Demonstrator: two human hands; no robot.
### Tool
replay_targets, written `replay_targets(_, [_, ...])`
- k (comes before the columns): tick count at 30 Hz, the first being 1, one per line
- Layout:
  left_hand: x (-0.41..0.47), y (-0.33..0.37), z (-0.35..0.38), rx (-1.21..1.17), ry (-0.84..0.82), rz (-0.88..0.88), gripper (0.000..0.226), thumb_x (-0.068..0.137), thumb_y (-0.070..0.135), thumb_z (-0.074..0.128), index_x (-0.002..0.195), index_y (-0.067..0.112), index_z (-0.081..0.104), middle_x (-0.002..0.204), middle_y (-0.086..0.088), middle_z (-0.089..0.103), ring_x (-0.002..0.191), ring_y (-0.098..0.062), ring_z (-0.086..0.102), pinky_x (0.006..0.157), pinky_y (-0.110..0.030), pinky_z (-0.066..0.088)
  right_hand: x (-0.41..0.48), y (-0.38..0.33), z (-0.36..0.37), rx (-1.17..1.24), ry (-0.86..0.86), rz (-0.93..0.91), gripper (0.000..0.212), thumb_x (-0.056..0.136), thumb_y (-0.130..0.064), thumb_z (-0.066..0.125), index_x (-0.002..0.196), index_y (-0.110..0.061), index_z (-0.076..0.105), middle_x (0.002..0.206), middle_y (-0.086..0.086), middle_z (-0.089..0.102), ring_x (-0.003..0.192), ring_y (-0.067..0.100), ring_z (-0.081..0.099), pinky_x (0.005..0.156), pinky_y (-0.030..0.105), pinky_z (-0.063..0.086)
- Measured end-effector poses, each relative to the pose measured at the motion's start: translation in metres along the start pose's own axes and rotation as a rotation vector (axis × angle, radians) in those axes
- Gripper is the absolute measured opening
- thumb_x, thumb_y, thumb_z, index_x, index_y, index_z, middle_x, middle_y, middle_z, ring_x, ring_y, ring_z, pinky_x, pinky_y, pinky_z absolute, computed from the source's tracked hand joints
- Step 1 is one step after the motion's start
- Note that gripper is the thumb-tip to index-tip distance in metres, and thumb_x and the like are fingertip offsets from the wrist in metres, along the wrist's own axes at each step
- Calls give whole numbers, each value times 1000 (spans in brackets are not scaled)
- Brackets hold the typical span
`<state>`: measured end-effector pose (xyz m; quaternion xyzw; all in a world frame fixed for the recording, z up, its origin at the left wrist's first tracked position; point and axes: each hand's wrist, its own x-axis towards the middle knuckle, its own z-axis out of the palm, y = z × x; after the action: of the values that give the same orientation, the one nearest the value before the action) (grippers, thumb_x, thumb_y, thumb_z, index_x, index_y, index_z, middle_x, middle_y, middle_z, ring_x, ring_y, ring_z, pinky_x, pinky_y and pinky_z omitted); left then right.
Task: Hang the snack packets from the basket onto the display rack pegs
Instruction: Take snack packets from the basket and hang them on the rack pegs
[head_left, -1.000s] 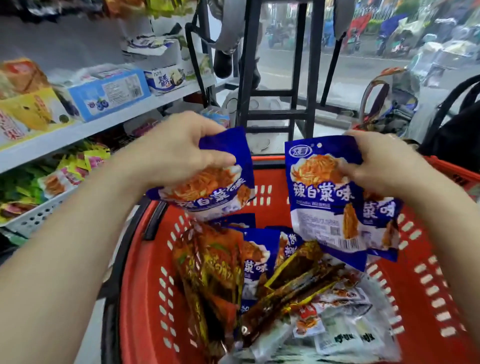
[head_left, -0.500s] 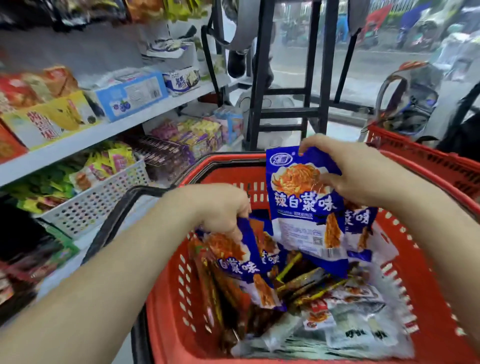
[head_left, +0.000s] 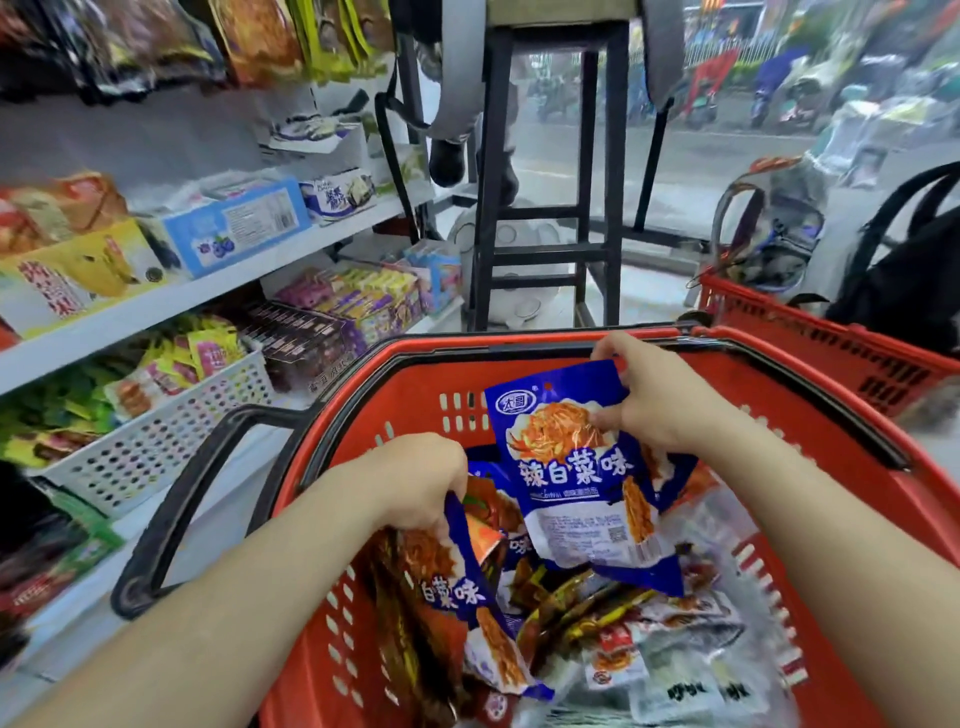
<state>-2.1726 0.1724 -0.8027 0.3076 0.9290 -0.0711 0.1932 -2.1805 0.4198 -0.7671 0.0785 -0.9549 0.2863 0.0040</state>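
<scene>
The left hand (head_left: 415, 480) grips a blue packet (head_left: 470, 597) by the basket's (head_left: 415, 395) left wall. The right hand (head_left: 660, 400) pinches a second packet (head_left: 576, 483) over the basket's middle.

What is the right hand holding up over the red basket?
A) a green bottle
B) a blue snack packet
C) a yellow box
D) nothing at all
B: the right hand pinches the top of a blue snack packet above the red basket, while the left hand grips a second blue packet lower down.

Both hands (head_left: 655, 401) gripping blue packets (head_left: 574, 486)
</scene>
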Motion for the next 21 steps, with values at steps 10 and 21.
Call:
replay_targets(10, [14, 17, 28, 107, -344, 25, 34, 75, 19, 78, 107, 11, 71, 121, -10, 64, 114, -33, 56, 92, -45, 49, -7, 0, -9, -109, 71, 117, 42, 96, -23, 59, 137, -15, 51, 136, 6, 57, 124, 26, 53, 95, 31, 42])
replay_targets(21, [-43, 17, -30, -266, 317, 94, 26, 89, 21, 67, 105, 41, 65, 85, 23, 63, 89, 0, 60, 78, -19, 47, -21, -11, -17, -57, 71, -156, 60, 93, -3, 56, 129, -45, 31, 90, -5, 60, 77, 11, 58, 74, 38, 51])
